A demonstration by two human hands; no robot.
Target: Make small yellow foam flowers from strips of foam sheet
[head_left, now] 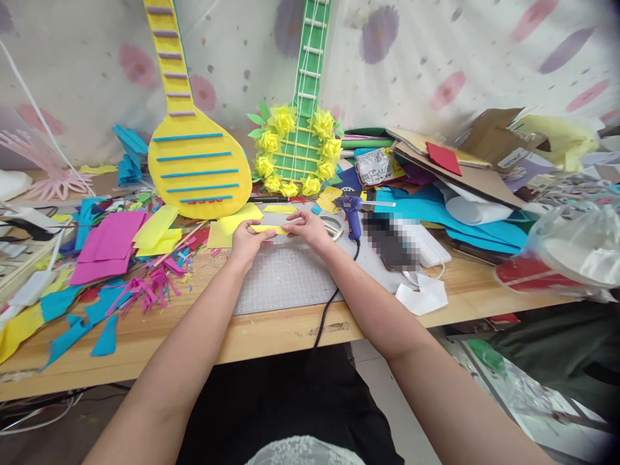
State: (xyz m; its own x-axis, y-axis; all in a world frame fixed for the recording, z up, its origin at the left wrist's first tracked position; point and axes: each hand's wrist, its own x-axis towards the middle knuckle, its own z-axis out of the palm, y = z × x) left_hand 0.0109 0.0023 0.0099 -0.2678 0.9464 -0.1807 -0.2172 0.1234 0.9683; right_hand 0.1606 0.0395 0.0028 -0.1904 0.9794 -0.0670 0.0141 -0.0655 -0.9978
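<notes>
Between my two hands a narrow yellow paper strip (268, 229) is stretched level above the grey cutting mat (290, 274). My left hand (249, 242) pinches its left end, with thumb and fingers together. The right end is in the fingertips of my right hand (307, 229). More yellow paper (223, 232) lies beside my left hand. White-handled scissors (333, 226) rest just right of my right hand, partly hidden by it. A blue glue gun (353, 216) with a clear glue stick stands farther right, its black cord running over the table edge.
At the back lean a yellow lute-shaped craft (198, 165) and a green one (307, 84) with yellow paper flowers. Magenta sheets (109, 245) and scraps cover the left. On the right are a phone (392, 242), blue sheets (484, 229), cardboard and a bagged red cup (527, 271).
</notes>
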